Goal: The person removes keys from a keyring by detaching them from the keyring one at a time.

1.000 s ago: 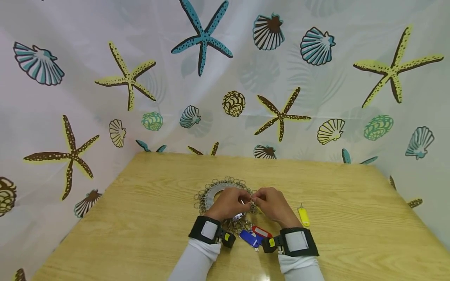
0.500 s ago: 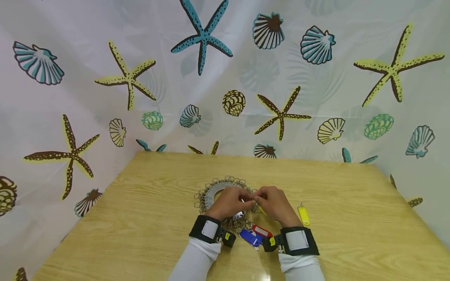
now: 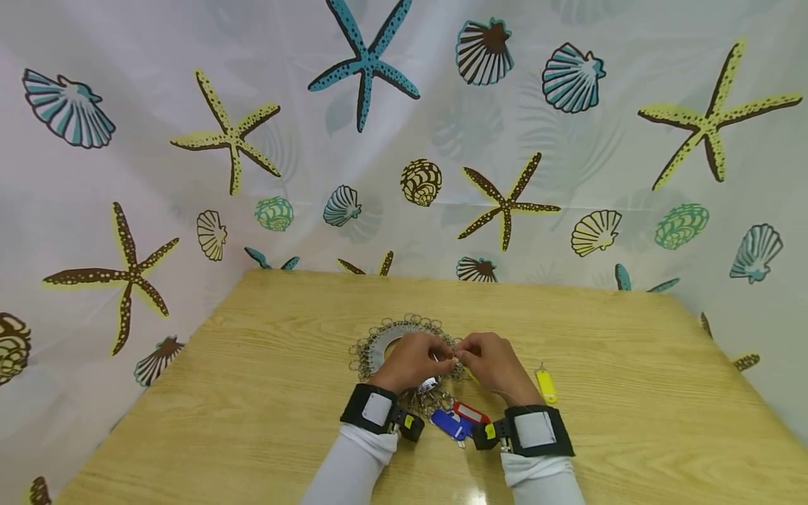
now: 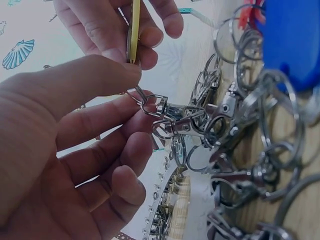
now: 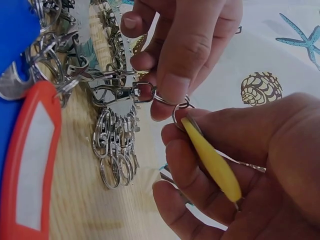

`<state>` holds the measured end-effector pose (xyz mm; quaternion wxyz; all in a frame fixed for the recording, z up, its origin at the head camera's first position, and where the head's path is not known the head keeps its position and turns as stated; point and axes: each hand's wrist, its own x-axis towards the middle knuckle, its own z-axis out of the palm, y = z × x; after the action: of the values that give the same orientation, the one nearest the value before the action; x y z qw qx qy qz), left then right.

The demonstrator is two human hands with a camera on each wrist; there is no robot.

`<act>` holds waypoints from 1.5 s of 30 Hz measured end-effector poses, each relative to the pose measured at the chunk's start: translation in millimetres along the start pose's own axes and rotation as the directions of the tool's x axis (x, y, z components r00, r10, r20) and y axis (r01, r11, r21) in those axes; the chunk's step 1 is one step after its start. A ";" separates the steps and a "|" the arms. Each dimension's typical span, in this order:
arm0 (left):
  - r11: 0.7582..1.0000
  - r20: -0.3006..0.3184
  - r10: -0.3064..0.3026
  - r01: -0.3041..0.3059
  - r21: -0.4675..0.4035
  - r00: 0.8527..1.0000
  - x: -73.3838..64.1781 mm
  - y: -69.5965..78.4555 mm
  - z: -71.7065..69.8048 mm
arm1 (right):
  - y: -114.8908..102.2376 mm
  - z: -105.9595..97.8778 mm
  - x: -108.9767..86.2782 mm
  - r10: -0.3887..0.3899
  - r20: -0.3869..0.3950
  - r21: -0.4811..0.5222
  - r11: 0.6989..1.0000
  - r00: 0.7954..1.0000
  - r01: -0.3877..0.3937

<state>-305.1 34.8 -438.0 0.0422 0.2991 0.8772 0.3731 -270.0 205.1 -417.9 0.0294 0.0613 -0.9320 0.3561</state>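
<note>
My left hand (image 3: 413, 361) pinches a metal split ring (image 4: 141, 95) between thumb and index finger. That ring hangs from a swivel clasp (image 5: 120, 94) on a round grey holder (image 3: 379, 346) fringed with many clasps and rings. Close beside it, my right hand (image 3: 495, 365) holds a yellow key tag (image 5: 212, 160) near its small wire ring (image 5: 178, 117). In the right wrist view the tag's ring and the split ring meet at the fingertips; whether they are linked I cannot tell. In the head view the fingers hide most of this contact.
Blue key tags (image 3: 447, 424) and a red key tag (image 3: 470, 412) lie in front of the holder, between the wrists. To the right lies another yellow key tag (image 3: 546, 386). A patterned curtain (image 3: 404, 140) stands behind the wooden table (image 3: 284, 330).
Both hands stay at almost the same spot, fingertips together, with only small finger shifts. The items on the table have not moved.
</note>
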 end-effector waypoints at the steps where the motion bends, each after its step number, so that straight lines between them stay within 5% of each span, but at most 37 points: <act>1: 1.000 0.001 0.003 -0.003 0.002 1.000 0.0 -0.1 -0.1 | -0.1 0.0 0.1 0.001 -0.001 0.000 1.000 1.000 -0.001; 45: 1.000 0.009 -0.019 0.019 -0.019 1.000 1.4 -4.0 1.2 | 2.5 -0.9 -1.1 -0.023 -0.008 0.008 1.000 1.000 0.023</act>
<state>-307.9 34.1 -441.4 0.0523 0.2919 0.8763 0.3796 -269.2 207.6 -419.0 0.0369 0.0709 -0.9295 0.3600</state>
